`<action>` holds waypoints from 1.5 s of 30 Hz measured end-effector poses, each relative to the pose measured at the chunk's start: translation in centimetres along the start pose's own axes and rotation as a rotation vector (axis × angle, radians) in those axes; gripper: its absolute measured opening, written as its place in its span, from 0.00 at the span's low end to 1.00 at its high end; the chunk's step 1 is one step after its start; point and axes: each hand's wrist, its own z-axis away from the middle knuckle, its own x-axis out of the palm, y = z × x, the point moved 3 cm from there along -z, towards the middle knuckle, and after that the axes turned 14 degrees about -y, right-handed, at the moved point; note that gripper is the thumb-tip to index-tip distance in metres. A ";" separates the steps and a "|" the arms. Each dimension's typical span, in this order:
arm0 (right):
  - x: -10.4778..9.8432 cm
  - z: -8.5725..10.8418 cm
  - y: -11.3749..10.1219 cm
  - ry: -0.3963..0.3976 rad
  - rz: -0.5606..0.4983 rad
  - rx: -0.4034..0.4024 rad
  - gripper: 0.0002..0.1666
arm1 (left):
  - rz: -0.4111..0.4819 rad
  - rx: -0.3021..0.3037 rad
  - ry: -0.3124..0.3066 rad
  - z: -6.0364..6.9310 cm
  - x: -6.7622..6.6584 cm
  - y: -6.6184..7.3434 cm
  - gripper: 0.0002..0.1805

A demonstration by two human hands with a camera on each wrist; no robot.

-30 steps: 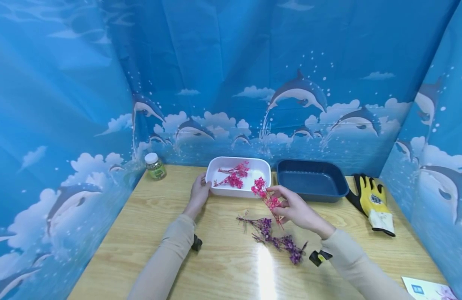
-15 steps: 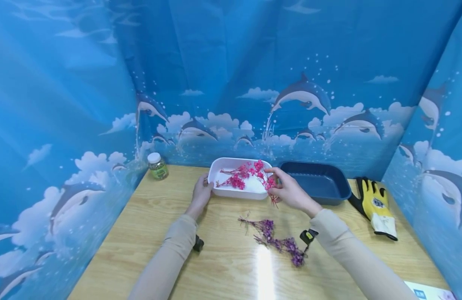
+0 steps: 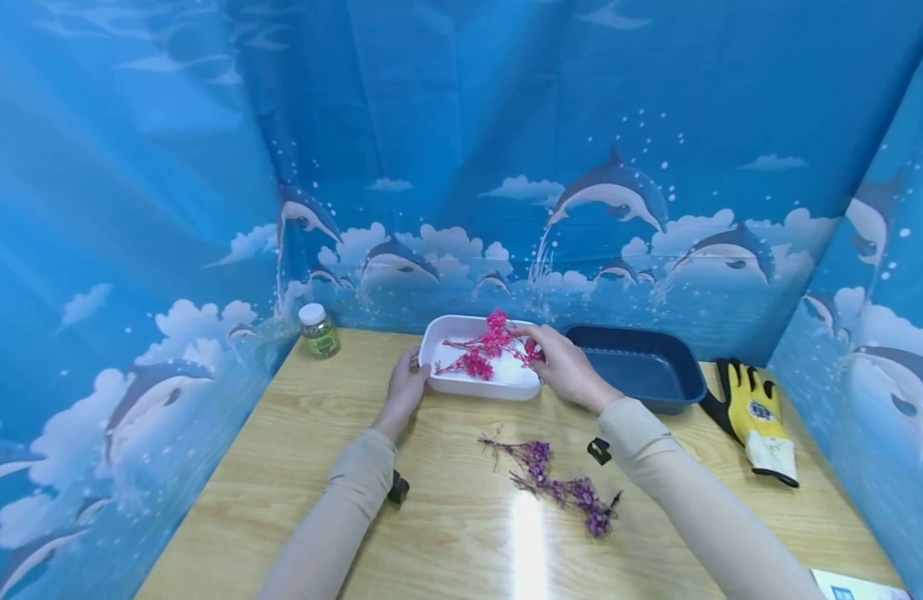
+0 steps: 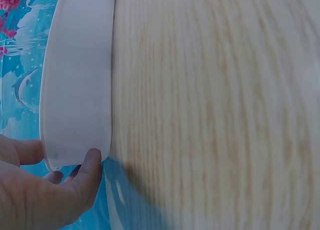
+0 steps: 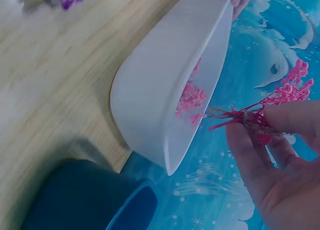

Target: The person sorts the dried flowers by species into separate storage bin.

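Observation:
The white tray [image 3: 480, 390] stands at the back of the table with pink dried flower sprigs [image 3: 476, 363] lying inside. My left hand [image 3: 406, 379] grips the tray's left end; in the left wrist view its fingers [image 4: 90, 162] bend around the corner. Over the tray's right side, my right hand [image 3: 570, 367] pinches another pink dried flower sprig [image 5: 292, 90] by its stems, between thumb and fingers. In the head view that hand hides part of this sprig. Purple dried flower sprigs [image 3: 536, 460] lie on the table in front of the tray.
A dark blue tray [image 3: 641, 367] stands right of the white one, close to my right hand. Farther right lies a yellow and black glove [image 3: 754, 417]. A white-capped jar [image 3: 321, 333] stands at the back left. A printed card [image 3: 855, 586] lies at the front right.
My right hand has moved left and away from me, bringing the pink sprig from in front of the white tray to above it. The left hand has kept its grip.

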 end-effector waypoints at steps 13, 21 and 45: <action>1.0 -2.4 1.0 -0.017 0.060 0.049 0.31 | -0.006 0.004 0.001 -0.1 0.1 -0.3 0.29; 1.4 -3.3 1.1 -0.006 0.061 0.059 0.31 | 0.002 0.005 -0.007 -0.2 0.2 -0.3 0.29; 2.1 -3.2 1.9 -0.031 0.073 0.058 0.29 | 0.008 0.005 0.005 0.0 0.0 0.0 0.29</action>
